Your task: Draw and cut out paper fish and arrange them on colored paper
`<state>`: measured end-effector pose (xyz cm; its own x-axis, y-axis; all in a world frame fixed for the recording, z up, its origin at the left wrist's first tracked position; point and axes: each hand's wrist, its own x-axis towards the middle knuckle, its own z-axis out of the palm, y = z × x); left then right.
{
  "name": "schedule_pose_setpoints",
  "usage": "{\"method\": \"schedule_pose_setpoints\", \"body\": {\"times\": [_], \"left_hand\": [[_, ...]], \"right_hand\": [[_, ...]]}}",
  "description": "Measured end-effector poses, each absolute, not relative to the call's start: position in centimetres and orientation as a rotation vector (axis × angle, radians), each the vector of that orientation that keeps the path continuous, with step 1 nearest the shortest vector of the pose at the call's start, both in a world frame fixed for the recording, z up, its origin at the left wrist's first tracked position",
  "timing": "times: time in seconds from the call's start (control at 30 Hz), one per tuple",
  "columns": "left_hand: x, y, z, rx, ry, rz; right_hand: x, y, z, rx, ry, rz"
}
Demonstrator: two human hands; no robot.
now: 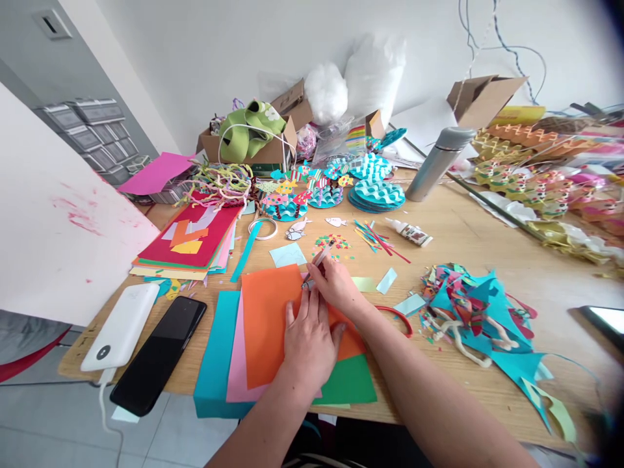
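My right hand [336, 283] grips a pen [322, 253] and leans over the orange paper [266, 318]. Flat on that sheet lies my left hand [309, 338], fingers stretched forward, the tips pressing beside a small grey piece [307, 285], perhaps a fish cutout, at the pen's lower end. Pink paper [234, 377], green paper [353, 383] and blue paper [212, 370] lie beneath the orange one. Just beyond my hands are a light blue paper piece [287, 255] with faint lines, fish cutouts [297, 229] and a heap of tiny coloured bits [336, 244]. Scissors with red handles [402, 318] are partly hidden by my right forearm.
To the left are a phone [158, 354], a power bank [121, 325] and a paper stack [188, 237]. A glue bottle [409, 232], a steel flask [439, 166] and paper scraps [480, 312] occupy the right. Decorated blue discs [375, 195] stand behind.
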<state>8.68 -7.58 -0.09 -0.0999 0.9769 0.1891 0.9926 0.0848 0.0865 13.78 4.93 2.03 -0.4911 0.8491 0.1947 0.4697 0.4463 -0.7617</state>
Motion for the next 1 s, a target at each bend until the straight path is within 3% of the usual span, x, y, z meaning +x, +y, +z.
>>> {"method": "schedule_pose_setpoints", "body": {"times": [1.0], "left_hand": [[8.66, -7.52, -0.13, -2.062, -2.243, -0.273]], "right_hand": [[14.15, 5.28, 2.03, -1.153, -2.175, 0.735]]}}
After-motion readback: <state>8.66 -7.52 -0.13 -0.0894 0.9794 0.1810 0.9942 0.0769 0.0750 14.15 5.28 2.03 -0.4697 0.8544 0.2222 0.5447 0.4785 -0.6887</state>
